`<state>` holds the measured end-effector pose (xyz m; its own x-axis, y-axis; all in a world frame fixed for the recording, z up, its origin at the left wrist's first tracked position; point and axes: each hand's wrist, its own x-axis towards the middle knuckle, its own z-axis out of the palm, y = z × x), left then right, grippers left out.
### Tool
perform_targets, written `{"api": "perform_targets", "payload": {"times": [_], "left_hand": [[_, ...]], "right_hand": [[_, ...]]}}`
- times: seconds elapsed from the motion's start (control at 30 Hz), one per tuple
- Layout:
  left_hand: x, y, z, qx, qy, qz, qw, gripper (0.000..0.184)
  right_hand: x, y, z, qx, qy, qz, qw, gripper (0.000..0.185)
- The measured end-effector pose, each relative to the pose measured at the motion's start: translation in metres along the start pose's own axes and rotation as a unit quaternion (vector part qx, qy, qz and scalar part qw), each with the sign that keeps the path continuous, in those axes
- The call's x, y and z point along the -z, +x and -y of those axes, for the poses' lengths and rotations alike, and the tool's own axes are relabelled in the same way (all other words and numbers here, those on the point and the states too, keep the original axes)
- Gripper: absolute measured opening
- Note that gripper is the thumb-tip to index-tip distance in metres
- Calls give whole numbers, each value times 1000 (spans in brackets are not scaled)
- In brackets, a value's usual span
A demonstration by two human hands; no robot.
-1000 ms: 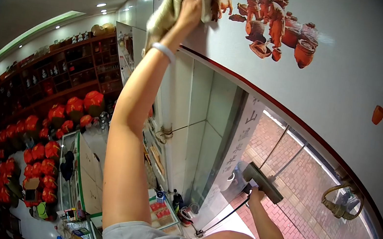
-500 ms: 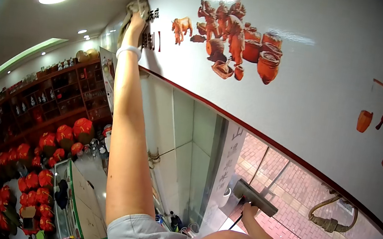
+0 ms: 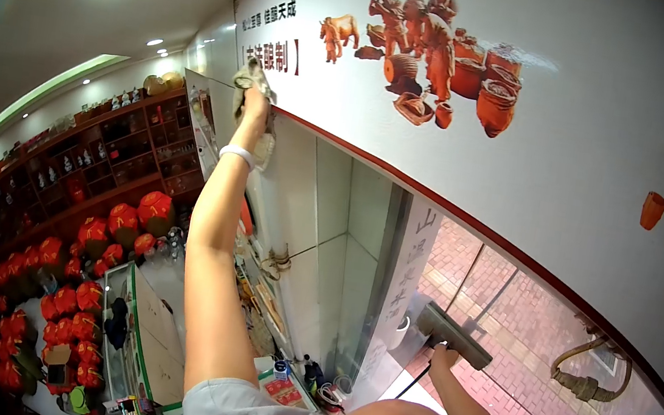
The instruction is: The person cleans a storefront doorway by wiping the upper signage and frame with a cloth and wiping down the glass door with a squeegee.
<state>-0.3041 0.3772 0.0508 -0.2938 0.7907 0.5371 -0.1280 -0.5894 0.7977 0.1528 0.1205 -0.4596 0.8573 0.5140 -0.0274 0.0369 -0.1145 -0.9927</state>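
My left hand point(image 3: 256, 102), a white band on its wrist, is raised and closed on a crumpled greyish cloth point(image 3: 250, 79). The cloth lies at the lower left edge of a glossy white panel point(image 3: 569, 114), just below its black lettering; part of it hangs behind my wrist. Lower right, my right hand point(image 3: 444, 356) is at the lower edge of a grey bar point(image 3: 459, 336) in front of the glass. Its fingers appear curled on the bar, though they show small. A thin dark cord or rod point(image 3: 414, 380) runs down from near this hand.
A thick rope loop point(image 3: 589, 383) hangs at the right under the panel's red edge. Tiled wall point(image 3: 328, 207) stands below the panel. A glass counter point(image 3: 150, 335), several red-topped jars point(image 3: 86, 300) and a wooden shelf unit point(image 3: 100, 151) are lower left.
My left hand has come down with the cloth from the panel's upper left corner to its lower edge, uncovering the lettering. My right hand stays at the bar. The view has shifted slightly.
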Motion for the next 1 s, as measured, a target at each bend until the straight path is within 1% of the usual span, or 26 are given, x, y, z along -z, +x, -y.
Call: {"api": "perform_targets", "payload": {"times": [0.03, 0.07, 0.13, 0.17, 0.2, 0.23, 0.27, 0.3, 0.37, 0.4, 0.43, 0.47, 0.5, 0.53, 0.57, 0.6, 0.63, 0.73, 0.77, 0.83, 0.87, 0.93, 0.97, 1.0], "left_hand": [[-3, -2, 2, -37, 19, -13, 999, 54], [-7, -6, -3, -84, 17, 18, 996, 58], [-31, -49, -48, -169, 43, -10, 985, 48], [-35, -59, -71, -170, 91, 26, 981, 49], [-39, -70, -94, -174, 137, 61, 973, 50], [-46, -62, -95, -220, 182, 12, 958, 58], [-55, -45, -97, -264, 225, -36, 937, 67], [-56, -3, -93, -354, 370, -59, 857, 61], [-69, -14, -148, -233, 257, -22, 938, 55], [-67, -12, -163, -189, 216, 13, 958, 47], [-63, 11, -164, -284, 251, 33, 925, 46], [-61, 39, -156, -376, 285, 52, 881, 45], [-61, 46, -152, -437, 321, 41, 839, 44], [-62, 52, -146, -452, 277, 15, 848, 35], [-65, 49, -145, -467, 231, -10, 853, 28], [-63, 40, -148, -405, 232, 7, 885, 28], [-62, 39, -148, -406, 233, 7, 884, 28], [-59, 34, -144, -356, 251, -62, 898, 27], [-59, 30, -141, -319, 201, -30, 926, 25], [-50, 19, -152, -280, 308, -21, 909, 25], [-54, 16, -151, -375, 232, -100, 892, 21], [-65, -34, -194, -373, 217, -166, 887, 21], [-63, -32, -210, -404, 211, -166, 875, 22], [-63, -49, -234, -424, 231, -135, 865, 20]], "right_hand": [[4, -10, 17, -3, 5, 9, 1000, 28], [4, -11, 21, 0, 8, 10, 1000, 28], [5, -10, 22, -58, -40, -4, 997, 32], [1, -1, 9, -57, -50, -1, 997, 34], [4, -7, 19, -56, -49, -1, 997, 34], [8, -13, 30, -76, -45, 13, 996, 36], [11, -18, 41, -97, -40, 26, 994, 37], [9, -15, 35, -96, -38, 25, 994, 37], [5, -9, 20, -39, -37, -6, 999, 38], [7, -11, 23, -39, -34, -8, 999, 38], [9, -13, 25, -32, -23, 3, 999, 36], [9, -15, 29, -25, -12, 15, 1000, 35], [4, -8, 16, -12, -23, -3, 1000, 29], [-1, -1, 4, -11, -21, -3, 1000, 29], [-3, 2, -2, 1, -30, -13, 999, 25], [-5, 5, -8, 7, -33, -18, 999, 23], [-7, 8, -14, 13, -37, -22, 999, 21], [-8, 11, -15, 10, -18, -25, 999, 16], [-8, 10, -16, 25, -18, -26, 999, 16], [-2, -1, 1, 26, -11, 3, 1000, 20], [2, -7, 11, 27, -7, 17, 999, 22], [19, -39, 64, 59, -12, 15, 998, 30], [25, -49, 83, 48, 6, 26, 999, 35], [25, -44, 71, 89, -40, 32, 995, 22]]}}
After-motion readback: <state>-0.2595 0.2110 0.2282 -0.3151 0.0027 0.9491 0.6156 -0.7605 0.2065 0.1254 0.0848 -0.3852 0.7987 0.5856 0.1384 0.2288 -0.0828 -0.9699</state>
